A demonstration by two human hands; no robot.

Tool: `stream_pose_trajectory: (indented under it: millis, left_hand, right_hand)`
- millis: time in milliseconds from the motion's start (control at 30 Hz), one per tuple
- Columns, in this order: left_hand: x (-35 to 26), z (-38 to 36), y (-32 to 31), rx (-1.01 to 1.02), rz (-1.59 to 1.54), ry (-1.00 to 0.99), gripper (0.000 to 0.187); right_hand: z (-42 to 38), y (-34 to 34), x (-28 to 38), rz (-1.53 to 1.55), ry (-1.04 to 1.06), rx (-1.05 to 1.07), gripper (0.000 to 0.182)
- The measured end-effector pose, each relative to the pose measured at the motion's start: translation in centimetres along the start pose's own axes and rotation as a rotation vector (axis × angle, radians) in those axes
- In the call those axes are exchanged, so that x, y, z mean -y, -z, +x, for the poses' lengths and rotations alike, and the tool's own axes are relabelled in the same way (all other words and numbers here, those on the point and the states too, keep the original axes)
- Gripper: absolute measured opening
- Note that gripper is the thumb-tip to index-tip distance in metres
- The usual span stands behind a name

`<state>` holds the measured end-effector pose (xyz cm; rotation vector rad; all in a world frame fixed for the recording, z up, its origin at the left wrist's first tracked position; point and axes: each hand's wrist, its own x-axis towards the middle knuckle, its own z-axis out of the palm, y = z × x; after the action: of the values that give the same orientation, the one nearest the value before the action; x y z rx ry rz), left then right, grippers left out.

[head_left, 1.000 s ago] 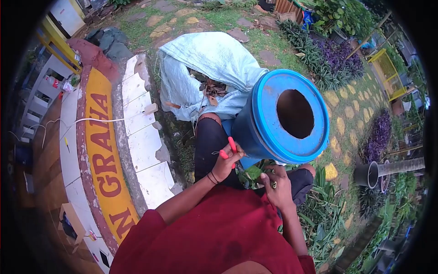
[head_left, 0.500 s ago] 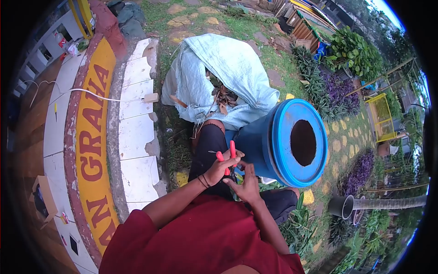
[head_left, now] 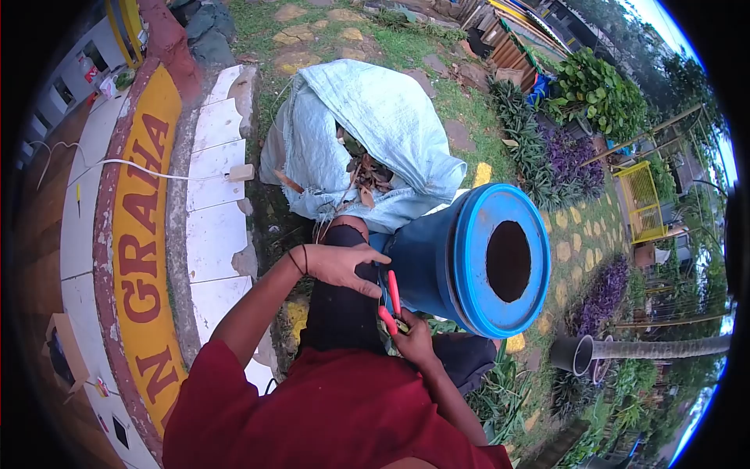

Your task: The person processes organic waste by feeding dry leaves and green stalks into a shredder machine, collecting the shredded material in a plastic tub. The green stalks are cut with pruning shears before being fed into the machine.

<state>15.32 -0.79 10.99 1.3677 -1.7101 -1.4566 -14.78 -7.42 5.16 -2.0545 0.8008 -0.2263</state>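
Centrally, one red-handled tool [head_left: 394, 291], pinched in the right hand [head_left: 414, 341].
Left hand [head_left: 341, 264] is spread at its ten o'clock; blue bucket [head_left: 469, 266] sits at two, seemingly between the legs [head_left: 340, 313] to free both hands.

The shirt [head_left: 328, 406] is maroon and short-sleeved, the shorts [head_left: 337, 316] are dark, and thin dark bands [head_left: 298, 261] ring the left wrist [head_left: 301, 266]
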Motion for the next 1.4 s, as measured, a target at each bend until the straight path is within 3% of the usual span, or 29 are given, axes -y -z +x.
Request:
stream_pose_trajectory:
  millis: [33, 67, 100, 133, 200, 267, 300, 367, 467, 533, 567, 600, 733, 767, 833, 867, 900, 1000, 1067, 1133, 1267, 1333, 1400]
  left_hand:
    - [0.7, 0.1, 2.3, -0.104, -0.09, 0.097, 0.084]
    - [4.5, 1.2, 4.5, -0.285, 0.119, 0.047, 0.078]
    - [2.2, 1.0, 6.7, -0.536, 0.364, 0.206, 0.072]
    - [4.8, 2.1, 9.1, -0.74, 0.694, 0.225, 0.066]
    - [5.9, 3.6, 15.2, -0.841, 1.052, 0.102, 0.052]
    - [11.1, 6.8, 21.3, -0.862, 1.447, 0.093, 0.051]
    - [13.4, 7.9, 24.0, -0.872, 1.449, 0.092, 0.051]
    - [16.3, 9.6, 28.9, -0.668, 1.564, 0.143, 0.044]
    - [15.1, 12.2, 32.9, -0.51, 1.626, 0.108, 0.031]
    - [11.7, 13.8, 35.5, -0.553, 1.651, 0.024, 0.013]
    - [10.0, 14.5, 37.2, -0.607, 1.53, 0.119, 0.013]
    - [8.8, 15.8, 39.1, -0.803, 1.328, 0.133, 0.015]
    - [2.1, 18.5, 45.1, -1.232, 1.038, -0.029, 0.028]
    - [0.7, 18.8, 45.7, -1.233, 1.033, -0.028, 0.028]
    - [-1.1, 19.4, 46.8, -1.478, 0.872, -0.19, 0.026]
    - [-0.5, 19.6, 47.4, -1.454, 0.901, -0.136, 0.028]
    - [1.0, 20.0, 47.4, -1.449, 0.91, -0.131, 0.028]
    - [3.3, 21.0, 45.2, -1.205, 1.17, 0.312, 0.045]
    - [2.7, 19.6, 40.5, -1.178, 1.217, 0.216, 0.05]
    - [1.3, 17.2, 34.6, -1.262, 1.173, -0.07, 0.051]
    - [2.0, 12.8, 25.9, -1.375, 0.868, -0.064, 0.043]
    - [5.9, 12.4, 23.0, -1.397, 0.727, -0.078, 0.04]
    - [10.0, 13.2, 19.9, -1.38, 0.202, -0.058, 0.041]
  right_hand:
    - [-0.3, 0.1, -0.4, -0.001, 0.001, -0.002, 0.025]
    - [-0.6, 0.2, -0.8, -0.037, 0.018, 0.056, 0.025]
    - [-0.9, 0.2, -1.2, -0.072, 0.033, 0.115, 0.025]
    - [-1.0, 0.0, -1.3, -0.067, 0.069, 0.116, 0.025]
    - [-0.8, 0.2, -0.7, -0.104, 0.066, 0.178, 0.023]
    - [-0.2, 0.6, -0.3, -0.154, 0.078, 0.253, 0.022]
    - [0.0, 0.6, -0.5, -0.161, 0.085, 0.252, 0.022]
    - [0.3, 0.2, -1.2, -0.123, 0.017, 0.223, 0.022]
    - [0.8, -0.1, -1.9, -0.097, 0.082, 0.179, 0.024]
    - [0.6, -0.3, -2.4, -0.133, 0.065, 0.203, 0.027]
    - [0.6, -0.4, -2.3, -0.129, 0.056, 0.211, 0.027]
    - [1.1, -0.5, -2.0, -0.142, 0.076, 0.193, 0.024]
    - [1.8, -0.8, -3.7, -0.192, 0.167, 0.253, 0.024]
    - [2.0, -0.6, -3.5, -0.195, 0.165, 0.255, 0.024]
    - [2.1, -0.4, -2.7, -0.164, 0.06, 0.245, 0.024]
    - [2.1, -0.4, -2.9, -0.157, 0.062, 0.247, 0.024]
    - [2.0, -0.5, -3.2, -0.146, 0.041, 0.26, 0.025]
    - [2.2, -0.3, -2.9, -0.129, 0.003, 0.283, 0.027]
    - [2.0, -0.2, -2.6, -0.12, -0.019, 0.299, 0.028]
    - [2.3, -0.2, -2.8, -0.129, 0.038, 0.251, 0.027]
    - [2.4, -0.3, -3.5, -0.097, 0.09, 0.293, 0.027]
    - [2.2, -0.5, -4.1, -0.123, 0.142, 0.304, 0.028]
    - [2.0, -0.3, -4.3, -0.118, 0.103, 0.33, 0.032]
